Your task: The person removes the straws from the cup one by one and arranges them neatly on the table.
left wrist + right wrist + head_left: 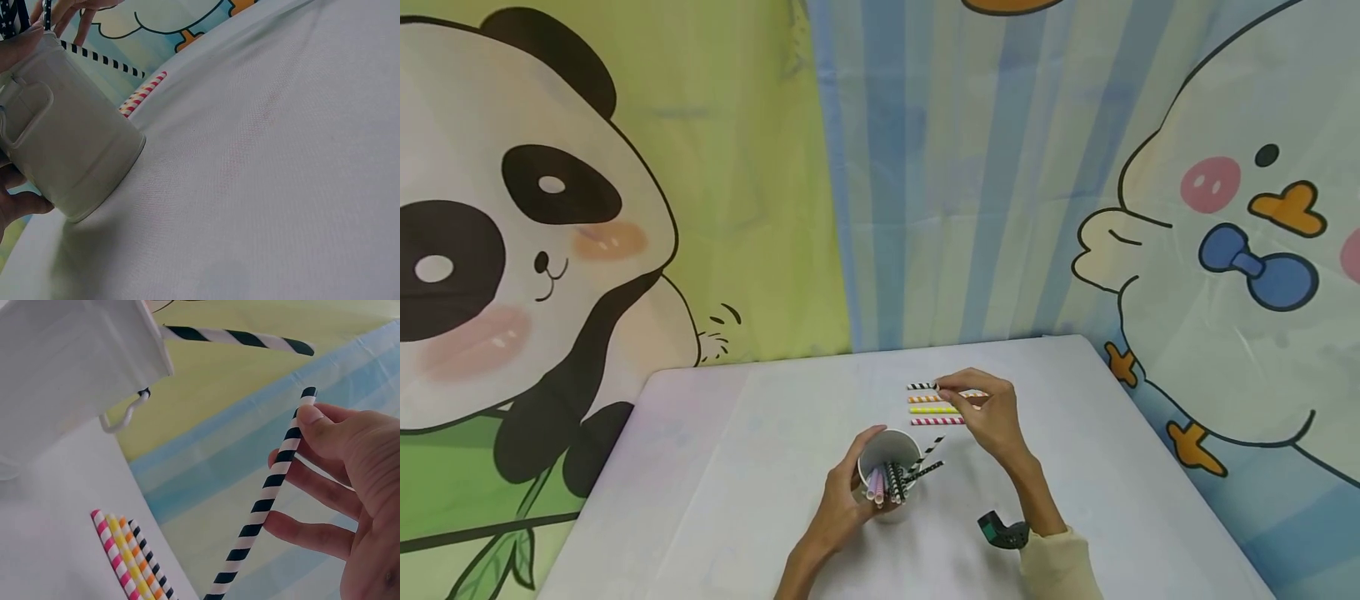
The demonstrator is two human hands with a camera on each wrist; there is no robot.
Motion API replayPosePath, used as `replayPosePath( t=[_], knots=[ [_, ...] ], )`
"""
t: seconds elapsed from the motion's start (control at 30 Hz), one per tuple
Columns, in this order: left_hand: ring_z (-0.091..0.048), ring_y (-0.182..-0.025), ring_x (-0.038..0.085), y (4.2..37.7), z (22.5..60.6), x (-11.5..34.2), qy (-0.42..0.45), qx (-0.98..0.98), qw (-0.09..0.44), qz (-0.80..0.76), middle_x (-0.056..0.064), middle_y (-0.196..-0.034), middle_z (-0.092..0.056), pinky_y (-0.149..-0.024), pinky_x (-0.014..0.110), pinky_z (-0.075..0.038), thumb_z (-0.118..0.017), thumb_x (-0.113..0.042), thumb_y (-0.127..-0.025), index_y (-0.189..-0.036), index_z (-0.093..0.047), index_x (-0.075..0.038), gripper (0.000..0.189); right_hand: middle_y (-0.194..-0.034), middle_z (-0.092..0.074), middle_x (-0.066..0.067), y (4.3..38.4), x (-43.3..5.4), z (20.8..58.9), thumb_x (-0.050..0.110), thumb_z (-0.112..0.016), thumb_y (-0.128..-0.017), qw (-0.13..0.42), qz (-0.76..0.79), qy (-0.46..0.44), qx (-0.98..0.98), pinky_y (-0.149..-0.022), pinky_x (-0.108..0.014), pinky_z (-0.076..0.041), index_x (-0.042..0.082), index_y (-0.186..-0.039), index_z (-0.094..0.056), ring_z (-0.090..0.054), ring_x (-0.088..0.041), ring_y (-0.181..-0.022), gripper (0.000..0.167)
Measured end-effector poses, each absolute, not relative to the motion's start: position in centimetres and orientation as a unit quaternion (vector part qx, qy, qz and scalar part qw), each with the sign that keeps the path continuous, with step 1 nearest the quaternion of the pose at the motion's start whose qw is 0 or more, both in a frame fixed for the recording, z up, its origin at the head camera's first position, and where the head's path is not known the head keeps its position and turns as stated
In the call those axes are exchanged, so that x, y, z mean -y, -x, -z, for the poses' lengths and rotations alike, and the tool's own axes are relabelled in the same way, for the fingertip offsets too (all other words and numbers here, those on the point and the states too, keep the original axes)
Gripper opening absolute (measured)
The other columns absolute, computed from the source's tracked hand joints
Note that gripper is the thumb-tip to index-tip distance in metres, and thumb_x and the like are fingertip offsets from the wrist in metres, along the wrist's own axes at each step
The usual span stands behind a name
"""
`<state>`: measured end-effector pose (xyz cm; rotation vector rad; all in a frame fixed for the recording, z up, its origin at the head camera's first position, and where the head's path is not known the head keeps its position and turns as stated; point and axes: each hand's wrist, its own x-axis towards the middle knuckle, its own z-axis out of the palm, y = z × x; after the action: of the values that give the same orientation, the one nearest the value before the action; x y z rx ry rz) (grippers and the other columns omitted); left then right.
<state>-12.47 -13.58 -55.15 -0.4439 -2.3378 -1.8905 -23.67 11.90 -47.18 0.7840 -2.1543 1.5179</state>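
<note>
My left hand (842, 500) grips a white metal bucket (75, 131) with small looped handles and tilts it over the table. Inside the bucket, pink straws (875, 485) and dark patterned straws (895, 479) stick out at the mouth. One striped straw (240, 339) leans out past the rim. Between thumb and fingers my right hand (992, 410) pinches a black-and-white striped paper straw (262, 503) near its end. Under that hand several straws lie side by side: pink-striped (115, 556), yellow-striped (131, 556), orange-striped (142, 559) and black-striped (153, 559).
A white cloth (722, 467) covers the table. A black-and-green device (1002, 532) sits at the right wrist, by a pale sleeve (1060, 567). Behind the table hang curtains, one with a panda (550, 275) and one with a white bird (1240, 350).
</note>
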Motion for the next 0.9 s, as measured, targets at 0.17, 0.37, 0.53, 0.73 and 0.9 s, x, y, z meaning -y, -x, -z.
replayPosePath(
  t=[0.17, 0.37, 0.53, 0.73, 0.9],
  knots=[
    [-0.062, -0.137, 0.045, 12.6, 55.2, 13.6, 0.148, 0.766, 0.053, 0.623, 0.02, -0.153, -0.061, -0.119, 0.055, -0.052, -0.093, -0.013, -0.08, -0.166, -0.042, -0.032, 0.101, -0.103, -0.085, -0.001, 23.7, -11.6, 47.4, 0.003, -0.087, -0.09, 0.225, -0.473, -0.281, 0.804, -0.068, -0.023, -0.064, 0.016, -0.106, -0.088, -0.079, -0.016, -0.091, 0.02],
    [-0.063, -0.136, 0.045, 12.6, 55.2, 13.5, 0.146, 0.765, 0.051, 0.625, 0.021, -0.153, -0.061, -0.119, 0.053, -0.052, -0.093, -0.011, -0.079, -0.165, -0.042, -0.037, 0.103, -0.099, -0.085, 0.003, 23.5, -11.3, 48.0, 0.006, -0.09, -0.087, 0.246, -0.386, -0.284, 0.842, -0.062, -0.025, -0.06, 0.018, -0.103, -0.089, -0.077, -0.016, -0.083, 0.02],
    [-0.063, -0.136, 0.046, 12.6, 55.2, 13.5, 0.147, 0.765, 0.051, 0.625, 0.021, -0.153, -0.061, -0.119, 0.054, -0.052, -0.092, -0.011, -0.079, -0.166, -0.042, -0.033, 0.102, -0.097, -0.084, 0.007, 23.4, -11.4, 48.6, 0.009, -0.092, -0.086, 0.251, -0.335, -0.286, 0.862, -0.061, -0.023, -0.051, 0.021, -0.102, -0.09, -0.075, -0.011, -0.08, 0.02],
    [-0.062, -0.137, 0.046, 12.6, 55.3, 13.6, 0.15, 0.766, 0.053, 0.623, 0.022, -0.153, -0.061, -0.12, 0.053, -0.051, -0.093, -0.013, -0.08, -0.167, -0.042, -0.024, 0.102, -0.095, -0.083, 0.01, 23.5, -11.6, 49.5, 0.012, -0.091, -0.086, 0.248, -0.313, -0.295, 0.868, -0.06, -0.024, -0.049, 0.021, -0.099, -0.09, -0.076, -0.01, -0.08, 0.016],
    [-0.063, -0.136, 0.045, 12.6, 55.4, 13.6, 0.147, 0.768, 0.055, 0.62, 0.021, -0.153, -0.061, -0.12, 0.052, -0.052, -0.092, -0.015, -0.081, -0.166, -0.042, -0.033, 0.1, -0.092, -0.081, 0.01, 23.4, -11.6, 50.0, 0.011, -0.09, -0.087, 0.224, -0.303, -0.288, 0.88, -0.06, -0.021, -0.046, 0.022, -0.097, -0.089, -0.067, -0.006, -0.072, 0.015]
  ],
)
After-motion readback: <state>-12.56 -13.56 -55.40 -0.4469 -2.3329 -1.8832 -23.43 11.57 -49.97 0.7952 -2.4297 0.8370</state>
